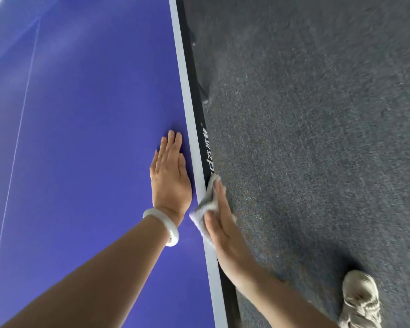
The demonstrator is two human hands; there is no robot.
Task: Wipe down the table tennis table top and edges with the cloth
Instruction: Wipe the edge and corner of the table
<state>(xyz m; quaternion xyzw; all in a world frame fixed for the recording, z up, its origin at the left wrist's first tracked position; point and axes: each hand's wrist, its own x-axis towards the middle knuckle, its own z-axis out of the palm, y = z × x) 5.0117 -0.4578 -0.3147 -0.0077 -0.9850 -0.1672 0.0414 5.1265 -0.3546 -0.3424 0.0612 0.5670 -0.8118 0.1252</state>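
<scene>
Table edge (186, 91): cloth (207, 203) under right hand (223, 224).

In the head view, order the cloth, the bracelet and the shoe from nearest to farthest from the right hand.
1. Cloth, under the right hand, on the table edge.
2. Bracelet, on the left wrist.
3. Shoe, on the floor, to the right.

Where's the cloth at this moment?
Head view, lower centre: the cloth is pressed by the right hand against the side edge of the table, just right of the left hand.
</scene>
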